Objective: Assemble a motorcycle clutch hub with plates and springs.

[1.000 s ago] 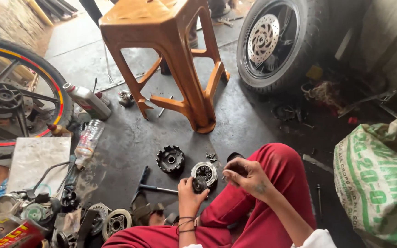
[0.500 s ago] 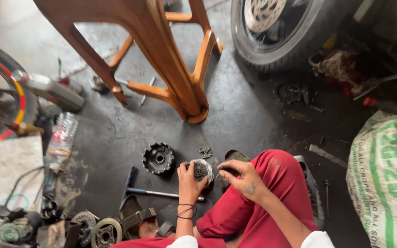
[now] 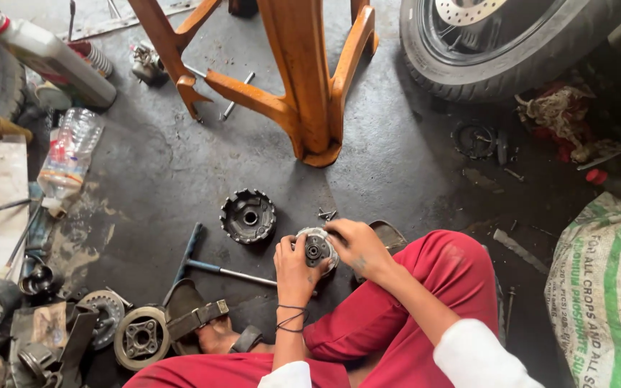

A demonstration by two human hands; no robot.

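Closer to the floor the view has been brought; both hands kept on the round clutch hub [image 3: 317,251].
It is gripped by the left hand [image 3: 295,267] and right hand [image 3: 356,246]; a toothed clutch basket [image 3: 248,215] lies just left.

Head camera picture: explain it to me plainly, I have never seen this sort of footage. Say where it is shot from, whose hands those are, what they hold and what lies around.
The one picture comes from a camera worn on a person's head, looking down at their own hands and red-trousered legs as they sit low over a dark, oily workshop floor. No machine is involved, only two bare hands. The left hand and the right hand together keep a grip on a round metal part with a hole in its middle. Just beyond it on the floor lies a dark toothed hub, and beside that a long-handled T-shaped tool. Further off stand an orange stool and a motorcycle wheel. To the left lie a clear plastic bottle and more round metal parts; a printed green-and-white sack sits at the right.
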